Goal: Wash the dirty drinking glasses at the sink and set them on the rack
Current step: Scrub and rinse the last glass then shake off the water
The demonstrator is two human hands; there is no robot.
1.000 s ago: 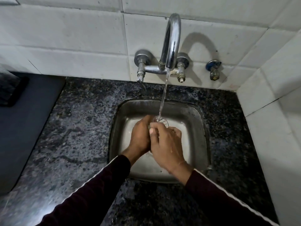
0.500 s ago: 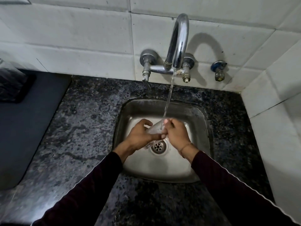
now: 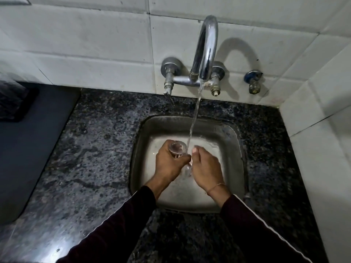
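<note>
We're at a speckled dark granite tabletop [image 3: 91,152] with a steel sink [image 3: 235,141] set into it, white tiled wall behind, wall-mounted chrome tap [image 3: 206,48] running a thin stream [image 3: 193,122] down between our hands. No rack in view that we can identify; a dark mat-like surface [image 3: 28,141] sits at the far left, can't tell what it is. Left hand [image 3: 170,164] is wrapped closed around a small clear drinking glass [image 3: 177,149], held over the basin with one round end facing up at us; whether that is the mouth or the base we can't tell. Right hand [image 3: 206,168] is just beside it, fingers curled loosely, thumb up in the stream, not clearly gripping anything. Judgement: the glass is light, rigid, brittle, and slick when wet, more so with soap. Best hold is a full wrap around the wall, as now, not a pinch at the rim. Keep it low over the basin; a slip onto steel or granite likely chips it.
</note>
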